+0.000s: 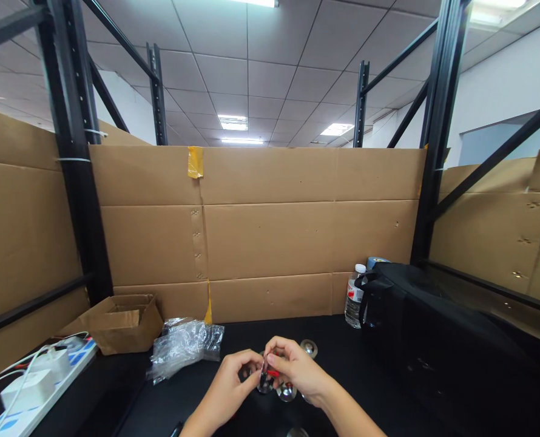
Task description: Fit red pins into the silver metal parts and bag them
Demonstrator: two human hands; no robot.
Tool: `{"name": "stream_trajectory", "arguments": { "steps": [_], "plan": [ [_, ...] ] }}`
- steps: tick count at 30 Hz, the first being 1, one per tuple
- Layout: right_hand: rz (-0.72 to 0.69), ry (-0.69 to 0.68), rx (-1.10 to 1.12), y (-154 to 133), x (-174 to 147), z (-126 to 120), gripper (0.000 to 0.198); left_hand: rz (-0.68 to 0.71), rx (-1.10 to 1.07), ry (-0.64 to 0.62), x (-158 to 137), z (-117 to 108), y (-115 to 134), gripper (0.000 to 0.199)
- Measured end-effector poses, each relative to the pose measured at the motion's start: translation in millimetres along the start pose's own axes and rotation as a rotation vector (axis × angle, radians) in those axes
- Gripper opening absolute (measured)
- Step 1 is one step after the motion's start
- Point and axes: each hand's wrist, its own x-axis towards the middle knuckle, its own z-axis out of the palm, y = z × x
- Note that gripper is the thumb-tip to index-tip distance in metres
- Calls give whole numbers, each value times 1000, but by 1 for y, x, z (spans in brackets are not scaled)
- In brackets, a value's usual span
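In the head view, my left hand (233, 379) and my right hand (301, 373) meet above the black table. Their fingertips pinch a small shiny round piece (265, 382), tilted up on its edge; its exact kind is too small to make out. A bright red bit (273, 373) shows under the fingers of my right hand, which partly hide it. Close below the hands lies a shiny round disc (287, 393). Another such disc (309, 348) sits just beyond my right hand, and a third (297, 432) is cut off by the bottom edge.
Crumpled clear plastic (185, 349) and an open cardboard box (124, 325) stand at left, near a power strip (47, 394) with plugs and cables. A water bottle (354, 297) and a large black bag (425, 352) occupy the right. Cardboard walls (270, 240) enclose the table (247, 331).
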Motion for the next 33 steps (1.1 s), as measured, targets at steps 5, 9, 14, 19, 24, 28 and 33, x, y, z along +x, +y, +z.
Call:
{"name": "stream_trajectory", "arguments": {
  "steps": [5,9,14,19,24,28,33],
  "plan": [
    [-48,78,7,8,3,6,49,80,162,54,0,-1,3,20],
    [-59,138,-48,10,4,9,53,102,258,117,-1,3,-1,23],
    [-163,125,-147,19,6,17,64,86,247,141,-1,7,-8,23],
    [-187,173,-407,14,5,13,47,28,365,136,1,-3,-11,27],
    [-229,359,-924,-6,3,-35,49,-121,577,72,-3,-32,-19,25],
    [-48,485,-1130,-10,0,-79,39,-295,707,-72,-11,-54,-33,18],
    [139,466,-1271,-2,-5,-105,30,-361,712,-166,-16,-62,-47,19]
  ]
}}
